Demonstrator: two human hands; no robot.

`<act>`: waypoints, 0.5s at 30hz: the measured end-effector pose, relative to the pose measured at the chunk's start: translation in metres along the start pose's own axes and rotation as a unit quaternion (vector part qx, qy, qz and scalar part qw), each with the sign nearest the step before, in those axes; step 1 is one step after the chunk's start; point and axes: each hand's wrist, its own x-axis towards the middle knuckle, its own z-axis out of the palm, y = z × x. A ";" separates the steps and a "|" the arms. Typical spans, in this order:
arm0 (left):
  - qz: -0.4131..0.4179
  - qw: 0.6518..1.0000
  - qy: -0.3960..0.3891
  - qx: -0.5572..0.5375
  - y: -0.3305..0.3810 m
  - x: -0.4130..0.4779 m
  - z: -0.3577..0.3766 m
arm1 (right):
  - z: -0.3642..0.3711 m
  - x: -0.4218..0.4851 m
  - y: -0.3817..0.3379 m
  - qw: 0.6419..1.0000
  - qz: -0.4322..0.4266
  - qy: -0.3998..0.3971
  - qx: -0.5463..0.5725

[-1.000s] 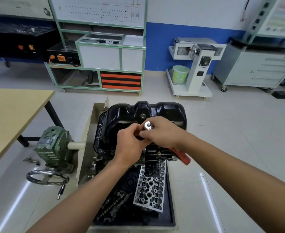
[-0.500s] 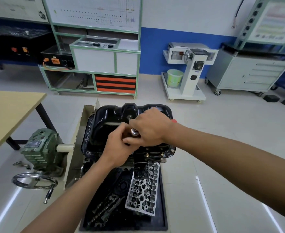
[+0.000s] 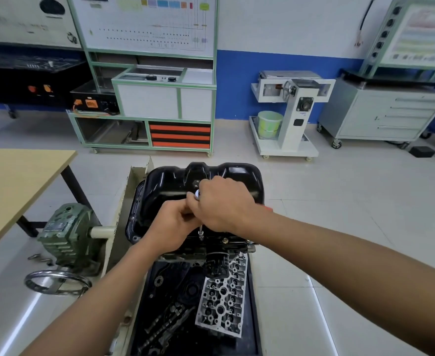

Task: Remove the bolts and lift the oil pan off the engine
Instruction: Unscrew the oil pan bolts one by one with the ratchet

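White floor tiles are filling the workshop. At 12 o'clock a green-framed training bench [image 3: 160, 98] is standing against the blue and white wall, and a grey drawer cabinet [image 3: 391, 114] is standing at 2 o'clock. At 9 o'clock the corner of a wooden surface [image 3: 18, 181] is reaching into the view. In the middle the black oil pan [image 3: 170, 186] is sitting on top of the engine [image 3: 183, 253], with its flange lying on the block. Both hands are working over the 6 o'clock edge of the pan. The right hand [image 3: 224, 204] is gripping the ratchet [image 3: 197, 194]: its fingers are curling tightly round the silver head, and the red handle end is peeking out past the wrist at 3 o'clock. The left hand [image 3: 171, 227] is touching the right one, and its fingers are curling round the upper part of the extension bar [image 3: 200, 231], which is pointing down to the flange. I cannot tell whether the socket is sitting on a bolt. One bolt [image 3: 225, 240] is showing on the flange just at 3 o'clock of the bar. At 9 o'clock of the pan a green gearbox [image 3: 62, 232] is standing with a steel handwheel [image 3: 57, 281] below it. At 6 o'clock a black tray [image 3: 252, 317] is holding a cylinder head [image 3: 223, 301], and an oil filter [image 3: 216, 265] is hanging above it.
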 end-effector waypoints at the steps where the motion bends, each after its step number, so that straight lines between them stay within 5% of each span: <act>1: 0.006 1.000 0.013 0.001 -0.003 -0.001 0.002 | 0.001 -0.001 -0.004 0.998 0.039 -0.027 0.029; 7: 0.055 0.994 0.094 -0.019 -0.011 -0.005 0.010 | -0.030 -0.003 0.003 0.902 0.126 -0.244 0.332; 11: 0.014 0.991 0.129 0.002 -0.016 -0.002 0.005 | -0.050 -0.017 0.030 0.933 0.036 -0.223 0.279; 15: -0.005 0.997 0.079 -0.004 -0.009 0.002 0.001 | -0.063 -0.011 0.058 0.969 0.008 -0.122 0.215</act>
